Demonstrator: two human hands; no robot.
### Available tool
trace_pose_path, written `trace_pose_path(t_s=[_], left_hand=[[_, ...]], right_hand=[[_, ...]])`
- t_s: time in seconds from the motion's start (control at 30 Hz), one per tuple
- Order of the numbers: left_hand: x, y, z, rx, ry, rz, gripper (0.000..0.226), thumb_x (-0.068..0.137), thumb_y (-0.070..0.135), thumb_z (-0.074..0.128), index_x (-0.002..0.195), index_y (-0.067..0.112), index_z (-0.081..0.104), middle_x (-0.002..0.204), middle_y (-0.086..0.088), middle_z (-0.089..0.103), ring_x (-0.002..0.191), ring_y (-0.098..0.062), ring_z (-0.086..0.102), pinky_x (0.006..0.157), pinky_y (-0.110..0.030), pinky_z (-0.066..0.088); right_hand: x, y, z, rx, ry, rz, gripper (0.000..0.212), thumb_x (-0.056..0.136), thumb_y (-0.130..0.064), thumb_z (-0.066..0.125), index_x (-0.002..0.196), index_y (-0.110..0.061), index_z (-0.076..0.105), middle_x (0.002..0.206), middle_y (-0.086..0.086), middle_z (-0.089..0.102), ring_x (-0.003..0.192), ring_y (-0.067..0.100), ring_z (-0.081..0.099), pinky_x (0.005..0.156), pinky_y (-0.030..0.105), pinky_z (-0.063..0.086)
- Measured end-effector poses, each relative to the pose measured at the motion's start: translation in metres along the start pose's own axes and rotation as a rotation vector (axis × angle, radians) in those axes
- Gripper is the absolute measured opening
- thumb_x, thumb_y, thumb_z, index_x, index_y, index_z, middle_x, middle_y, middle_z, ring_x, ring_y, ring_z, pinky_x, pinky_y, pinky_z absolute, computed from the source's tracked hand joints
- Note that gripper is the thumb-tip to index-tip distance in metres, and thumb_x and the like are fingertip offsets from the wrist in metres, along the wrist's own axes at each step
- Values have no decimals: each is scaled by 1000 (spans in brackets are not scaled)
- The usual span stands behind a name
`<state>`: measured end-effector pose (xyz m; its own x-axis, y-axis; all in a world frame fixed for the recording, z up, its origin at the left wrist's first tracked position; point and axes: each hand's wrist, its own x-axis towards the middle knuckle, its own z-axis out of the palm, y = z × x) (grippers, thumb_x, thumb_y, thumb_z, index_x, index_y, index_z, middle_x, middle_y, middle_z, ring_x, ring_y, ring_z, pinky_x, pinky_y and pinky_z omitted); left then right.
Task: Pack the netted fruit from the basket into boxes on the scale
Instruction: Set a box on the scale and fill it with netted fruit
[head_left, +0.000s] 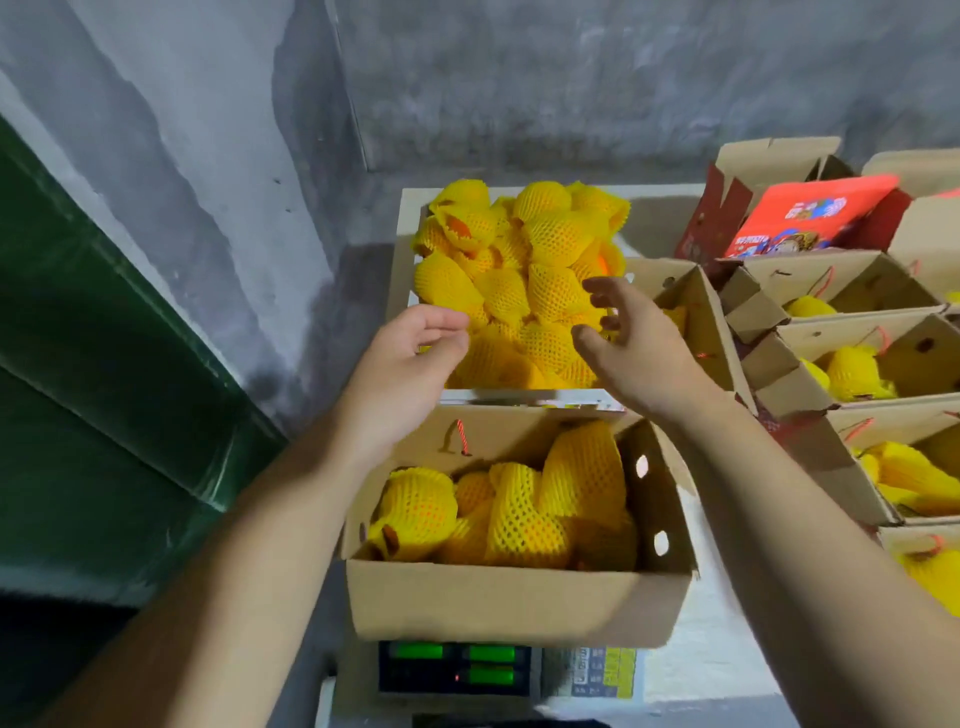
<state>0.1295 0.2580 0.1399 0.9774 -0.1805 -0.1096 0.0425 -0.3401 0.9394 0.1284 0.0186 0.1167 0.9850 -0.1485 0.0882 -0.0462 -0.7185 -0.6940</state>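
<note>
The netted fruit (524, 291) in the basket (402, 270) wears bright yellow foam mesh in a diamond lattice, orange skin showing through; the box (514, 603) on the scale (457, 670) is plain brown cardboard with a red cord handle (461, 436); the scale's displays glow green, digits perhaps blurred; a red printed packet (810, 218) lies in a far box.

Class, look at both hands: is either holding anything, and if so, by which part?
Nothing is held. The left hand and right hand hover open above the netted fruit in the basket.

We face a grey wall (571, 78), stained and patchy, meeting another grey wall (171, 130) at a corner. A dark green panel (78, 364) slants along our left. Light falls dim and even.
</note>
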Motion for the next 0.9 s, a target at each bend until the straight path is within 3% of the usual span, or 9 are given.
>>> trace_pose_path(t_s=[0.13,0.27,0.37,0.43,0.53,0.6,0.7,0.8,0.9], left_hand=[[67,6,16,52,33,-30,33,104,15,59,136,19,61,128,0,69,109,-13,67,97,-30,52],[138,7,37,12,104,-63,45,102,12,62,145,17,51,132,-1,60,98,-6,62,77,-9,48],[188,6,46,257,190,-2,53,98,15,64,149,19,50,135,-1,50,124,-18,56,97,-17,41],[219,7,47,505,172,49,62,98,19,63,156,19,42,154,-10,40,143,-27,42,118,-28,30],[263,8,45,723,80,61,75,104,30,60,166,13,21,169,-17,25,156,-33,24,125,-39,17],[283,3,45,751,34,0,85,104,39,61,168,13,11,170,-19,21,155,-36,26,124,-42,22],[296,-15,47,828,52,-61,93,96,48,71,165,12,19,161,-23,24,145,-40,39,115,-40,34],[295,-27,50,808,102,-30,85,83,41,85,150,17,39,144,-20,37,122,-42,55,102,-40,44],[289,-24,57,873,121,48,77,79,36,86,141,18,44,136,-20,53,121,-44,56,96,-44,45]], right_hand=[[65,8,15,-357,-68,-28,63,95,-33,66,151,-16,44,148,18,47,131,43,50,106,49,44],[105,14,55,-558,-204,-210,76,89,-45,69,154,-20,37,154,15,37,137,43,41,108,49,39],[152,25,56,-536,-101,-184,87,88,-46,69,159,-20,27,169,15,18,152,39,24,120,50,25],[179,36,49,-535,-89,-126,92,91,-45,65,164,-19,15,173,9,8,156,35,15,124,50,17],[200,48,45,-612,-52,-131,94,92,-40,64,165,-20,9,165,8,23,145,39,29,117,53,25],[207,50,42,-647,-33,-118,85,91,-40,66,160,-21,21,153,12,29,130,42,36,105,53,34],[213,53,40,-609,-39,-93,64,90,-39,69,144,-21,38,142,16,33,124,42,38,97,50,40],[212,57,44,-539,-69,-92,60,94,-34,66,144,-22,35,141,17,37,124,44,43,99,49,41],[208,56,46,-538,-55,-119,66,91,-34,70,145,-20,34,141,14,41,123,44,47,97,50,41]])
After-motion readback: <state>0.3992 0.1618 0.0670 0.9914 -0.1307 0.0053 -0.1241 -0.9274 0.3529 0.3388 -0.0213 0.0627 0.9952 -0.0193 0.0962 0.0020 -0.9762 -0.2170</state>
